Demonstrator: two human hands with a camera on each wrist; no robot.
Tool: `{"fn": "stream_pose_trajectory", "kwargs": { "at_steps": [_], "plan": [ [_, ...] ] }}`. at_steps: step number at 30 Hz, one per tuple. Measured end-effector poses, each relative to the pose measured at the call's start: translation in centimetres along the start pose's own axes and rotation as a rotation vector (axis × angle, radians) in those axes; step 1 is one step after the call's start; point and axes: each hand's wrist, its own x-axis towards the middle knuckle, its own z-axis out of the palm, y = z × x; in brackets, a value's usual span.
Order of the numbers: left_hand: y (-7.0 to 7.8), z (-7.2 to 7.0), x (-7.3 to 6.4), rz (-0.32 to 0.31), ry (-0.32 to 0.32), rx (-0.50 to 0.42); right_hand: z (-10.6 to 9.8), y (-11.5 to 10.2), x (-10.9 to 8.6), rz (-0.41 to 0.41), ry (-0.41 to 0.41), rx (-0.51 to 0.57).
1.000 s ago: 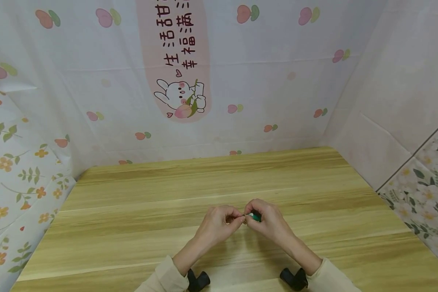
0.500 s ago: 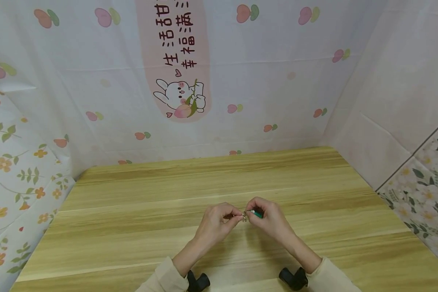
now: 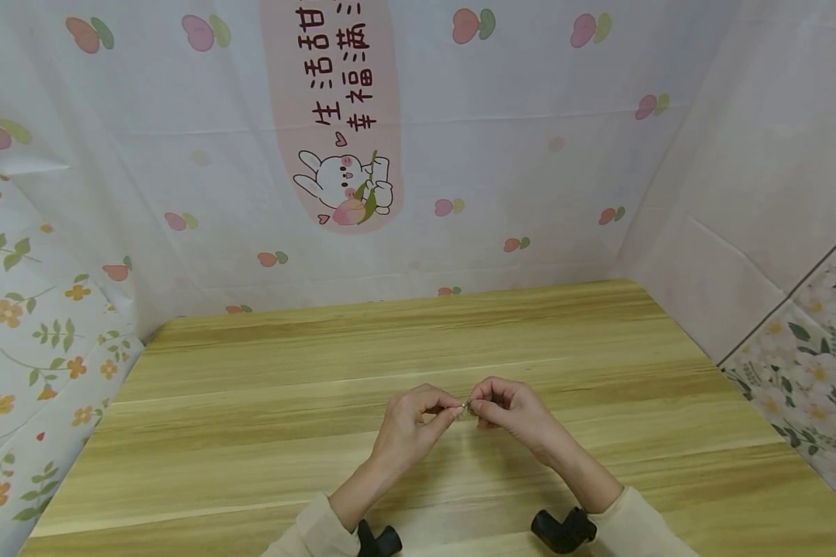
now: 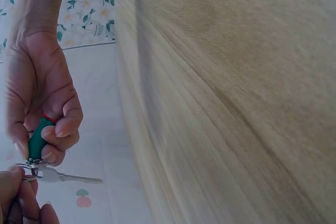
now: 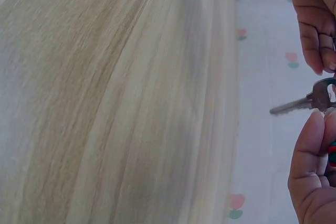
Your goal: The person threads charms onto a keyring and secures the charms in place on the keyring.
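Observation:
My left hand (image 3: 412, 425) and right hand (image 3: 519, 418) meet above the table, fingertips almost together. Between them is a metal key ring (image 4: 30, 171), which the left thumb and fingers pinch in the left wrist view. A silver key (image 5: 321, 96) hangs on it, its toothed blade pointing out sideways. From the ring a green key fob (image 4: 39, 139) with a red edge runs into the right hand, whose fingers curl round it. The head view hides the fob behind the right hand; in the right wrist view only a red and green bit shows at the edge.
Below the hands lies a wood-grain table (image 3: 320, 348). A white printed curtain (image 3: 529, 170) hangs behind it and along both sides. Black wrist mounts (image 3: 564, 530) stick out at the cuffs of both beige sleeves (image 3: 634, 526).
The right hand has turned, so the green fob that showed earlier is now hidden in the head view. The left hand has barely moved and keeps its pinch.

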Motion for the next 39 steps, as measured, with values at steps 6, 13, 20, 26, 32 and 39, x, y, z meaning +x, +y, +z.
{"fn": "stream_pose_trajectory", "kwargs": {
  "at_steps": [6,13,20,26,32,39],
  "plan": [
    [0.1,-0.2,0.0,-0.017,-0.059,-0.029,0.4,-0.3,-0.2,-0.104,0.061,-0.105],
    [0.0,-0.1,0.1,-0.098,-0.161,-0.002,1.4,-0.5,-0.4,-0.323,0.165,-0.402],
    [0.1,-0.1,0.1,-0.137,-0.126,-0.017,1.4,-0.6,-0.4,-0.309,0.196,-0.423],
    [0.3,-0.1,0.1,-0.135,-0.103,-0.054,1.2,-0.3,-0.4,-0.25,0.219,-0.381],
    [0.3,-0.1,0.1,-0.11,-0.108,-0.075,1.1,-0.4,-0.7,-0.23,0.227,-0.366],
    [0.3,-0.1,-0.1,-0.133,-0.166,-0.059,1.3,-0.5,-0.7,-0.282,0.188,-0.378]
  ]
}}
